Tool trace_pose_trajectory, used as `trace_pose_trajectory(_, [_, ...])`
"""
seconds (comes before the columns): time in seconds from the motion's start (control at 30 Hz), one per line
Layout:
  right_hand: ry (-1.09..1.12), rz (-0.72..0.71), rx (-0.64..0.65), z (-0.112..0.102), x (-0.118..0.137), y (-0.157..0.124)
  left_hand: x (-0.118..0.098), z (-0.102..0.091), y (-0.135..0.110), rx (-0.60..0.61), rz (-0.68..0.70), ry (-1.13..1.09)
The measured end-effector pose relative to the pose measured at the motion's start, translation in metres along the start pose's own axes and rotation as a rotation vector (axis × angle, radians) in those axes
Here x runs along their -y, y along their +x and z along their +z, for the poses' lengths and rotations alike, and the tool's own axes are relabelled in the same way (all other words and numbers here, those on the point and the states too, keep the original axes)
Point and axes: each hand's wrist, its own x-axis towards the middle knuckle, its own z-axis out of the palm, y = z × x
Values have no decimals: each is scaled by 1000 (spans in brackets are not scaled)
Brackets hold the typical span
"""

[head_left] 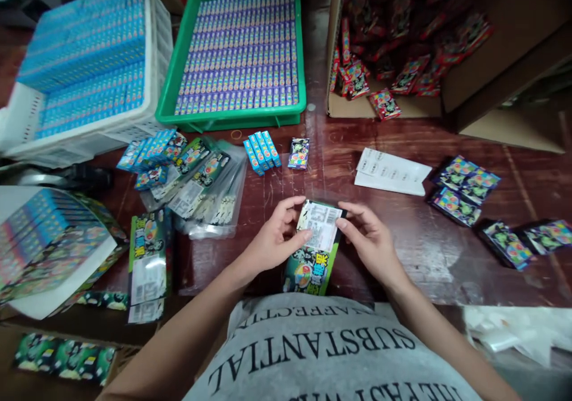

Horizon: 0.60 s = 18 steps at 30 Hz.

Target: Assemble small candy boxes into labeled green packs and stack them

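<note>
Close to my body, a green and black printed candy packet [308,267] with a white label and barcode is held between both hands. My left hand [281,231] grips its left side, thumb lying over the label. On the right edge, my right hand [366,237] pinches the packet near the barcode with thumb and fingers. Beyond the hands lie several small blue boxes [261,152] in a row and one purple and black box [299,153]. A fanned pile of clear plastic sleeves with printed cards [210,189] lies to the left.
A white basket [156,61] of blue boxes and a green tray [232,121] of purple boxes stand at the back. Right of them is a cardboard box [429,106] with red packets. A white label sheet [391,171] and several dark boxes [465,183] lie on the right.
</note>
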Motion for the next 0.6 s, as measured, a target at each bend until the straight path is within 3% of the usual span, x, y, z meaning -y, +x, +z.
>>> trace_pose_trajectory(0.13, [-81, -45, 71, -10, 6, 0, -11, -5, 6, 49, -43, 8])
trace_pose_trajectory(0.23, [-146, -180, 67, -5, 14, 6, -20, -8, 17, -88, 50, 129])
trace_pose_trajectory(0.37, [-158, -217, 57, 3, 22, 16, -23, -13, 28, -257, 114, 141])
trace_pose_trajectory(0.5, [-182, -168, 142, 4, 31, 25, -27, -21, 28, -165, 49, 189])
trace_pose_trajectory(0.6, [-164, -13, 120, 9, 39, 33, -36, -25, 30, -135, -28, 199])
